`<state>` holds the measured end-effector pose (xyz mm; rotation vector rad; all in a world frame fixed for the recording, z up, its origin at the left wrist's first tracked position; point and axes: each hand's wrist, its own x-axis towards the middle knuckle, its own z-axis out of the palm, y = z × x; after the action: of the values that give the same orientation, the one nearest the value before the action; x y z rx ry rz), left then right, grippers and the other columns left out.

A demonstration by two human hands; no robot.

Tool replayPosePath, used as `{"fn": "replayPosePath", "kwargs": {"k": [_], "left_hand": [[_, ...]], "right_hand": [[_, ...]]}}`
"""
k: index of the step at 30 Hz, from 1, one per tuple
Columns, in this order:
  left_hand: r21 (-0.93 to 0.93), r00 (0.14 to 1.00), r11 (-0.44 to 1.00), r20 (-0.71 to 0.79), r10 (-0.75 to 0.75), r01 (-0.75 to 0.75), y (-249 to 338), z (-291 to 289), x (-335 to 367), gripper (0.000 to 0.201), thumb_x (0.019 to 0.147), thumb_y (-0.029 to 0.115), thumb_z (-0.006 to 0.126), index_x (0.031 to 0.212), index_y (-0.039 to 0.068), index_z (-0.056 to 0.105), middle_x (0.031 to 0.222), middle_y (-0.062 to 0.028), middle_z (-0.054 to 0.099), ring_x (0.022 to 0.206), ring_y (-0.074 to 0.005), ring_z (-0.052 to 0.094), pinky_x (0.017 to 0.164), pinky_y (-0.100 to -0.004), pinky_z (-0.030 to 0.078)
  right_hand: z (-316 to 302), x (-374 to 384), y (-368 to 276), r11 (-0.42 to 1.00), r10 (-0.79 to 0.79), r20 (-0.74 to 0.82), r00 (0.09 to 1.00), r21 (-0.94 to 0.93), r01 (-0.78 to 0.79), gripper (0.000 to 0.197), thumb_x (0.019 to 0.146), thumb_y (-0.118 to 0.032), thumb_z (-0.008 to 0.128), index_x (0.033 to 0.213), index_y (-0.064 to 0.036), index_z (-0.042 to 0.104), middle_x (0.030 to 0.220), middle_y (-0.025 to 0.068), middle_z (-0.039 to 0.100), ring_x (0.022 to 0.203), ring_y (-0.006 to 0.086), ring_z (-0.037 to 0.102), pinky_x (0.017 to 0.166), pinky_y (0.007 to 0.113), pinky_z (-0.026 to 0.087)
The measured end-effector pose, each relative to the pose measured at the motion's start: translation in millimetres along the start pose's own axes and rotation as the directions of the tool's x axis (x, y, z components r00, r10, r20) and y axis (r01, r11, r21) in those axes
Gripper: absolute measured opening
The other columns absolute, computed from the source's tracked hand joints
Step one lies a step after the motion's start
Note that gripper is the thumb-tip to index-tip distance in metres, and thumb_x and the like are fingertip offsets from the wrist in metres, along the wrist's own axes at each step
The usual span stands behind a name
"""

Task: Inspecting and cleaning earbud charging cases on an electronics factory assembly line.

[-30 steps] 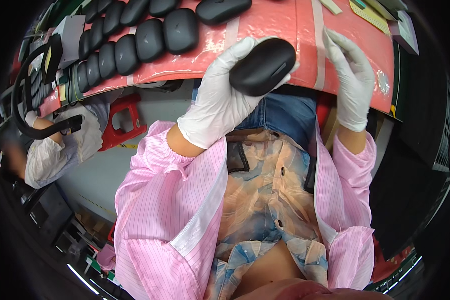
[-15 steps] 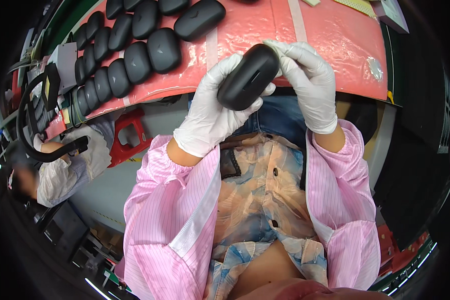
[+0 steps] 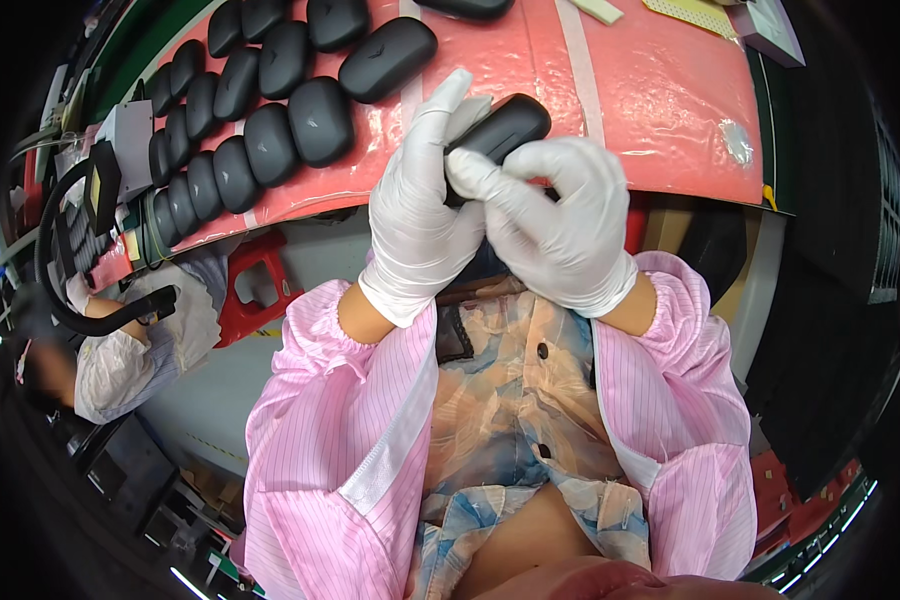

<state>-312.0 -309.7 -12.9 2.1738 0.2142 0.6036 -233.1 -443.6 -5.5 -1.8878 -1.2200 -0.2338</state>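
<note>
My left hand (image 3: 422, 220), in a white glove, holds a black rounded case (image 3: 505, 128) above the near edge of the table. Its thumb points up along the left side of the case; most of the other fingers are hidden. My right hand (image 3: 560, 215), gloved too, lies across the near end of the case. Its fingers are bent and the thumb and fingertips press together against the case. Whether anything small is pinched there is hidden. Several similar black cases (image 3: 321, 122) lie in slanting rows to the left on the pink table covering (image 3: 670, 120).
A black curved tube (image 3: 45, 230) and a grey box (image 3: 130, 140) stand at the left table edge. A pale perforated pad (image 3: 695, 15) and a white box (image 3: 770, 30) sit at the far right. Beyond a red stool (image 3: 255, 285), another person's sleeve (image 3: 120, 370) shows.
My right hand has moved left and nearer, from beside the far end of the case to over its near end. The case has turned in my left hand, whose thumb now points up.
</note>
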Motion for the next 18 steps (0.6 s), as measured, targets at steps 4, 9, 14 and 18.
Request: {"fn": "replayPosePath", "kwargs": {"k": [4, 9, 14, 18], "left_hand": [[-0.048, 0.991, 0.992, -0.079, 0.11, -0.114, 0, -6, -2, 0.08, 0.07, -0.003, 0.08, 0.139, -0.002, 0.039, 0.118, -0.0148, 0.065, 0.106, -0.0187, 0.064, 0.091, -0.0283, 0.051], [0.006, 0.994, 0.996, -0.056, 0.09, -0.089, 11, -6, 4, 0.083, 0.07, 0.0, 0.081, 0.142, 0.002, 0.039, 0.112, -0.0134, 0.069, 0.095, -0.0183, 0.069, 0.083, -0.026, 0.054], [0.2, 0.999, 0.979, 0.014, -0.041, 0.037, 11, -11, -2, 0.095, 0.063, -0.001, 0.079, 0.146, 0.008, 0.036, 0.115, -0.0102, 0.069, 0.091, -0.0178, 0.07, 0.075, -0.0254, 0.054], [0.191, 0.997, 0.981, -0.056, 0.05, -0.038, 6, -5, -5, 0.088, 0.068, 0.001, 0.079, 0.146, 0.007, 0.037, 0.11, -0.0092, 0.07, 0.089, -0.0162, 0.07, 0.077, -0.0271, 0.054]], "right_hand": [[1, -3, 15, 0.725, 0.462, 0.169, 0.871, 0.494, -0.48, 0.024, 0.083, 0.001, 0.061, 0.106, -0.0028, 0.068, 0.088, 0.0049, 0.062, 0.078, 0.0167, 0.06, 0.071, 0.029, 0.048], [2, -2, 14, 0.09, 0.589, 0.402, 0.7, 0.829, -0.552, 0.024, 0.09, -0.003, 0.056, 0.11, 0.0041, 0.065, 0.093, 0.0018, 0.063, 0.088, 0.0084, 0.056, 0.073, 0.026, 0.046], [-5, -2, -3, 0.997, -0.078, 0.169, 0.983, 0.032, 0.073, 0.04, 0.07, 0.004, 0.068, 0.104, -0.0153, 0.073, 0.084, 0.0036, 0.054, 0.074, 0.0171, 0.052, 0.063, 0.028, 0.041], [-2, 0, 5, 0.965, 0.231, -0.083, 0.969, 0.144, -0.217, 0.034, 0.077, 0.003, 0.062, 0.107, -0.009, 0.072, 0.081, 0.0063, 0.057, 0.072, 0.0185, 0.055, 0.064, 0.029, 0.044]]}}
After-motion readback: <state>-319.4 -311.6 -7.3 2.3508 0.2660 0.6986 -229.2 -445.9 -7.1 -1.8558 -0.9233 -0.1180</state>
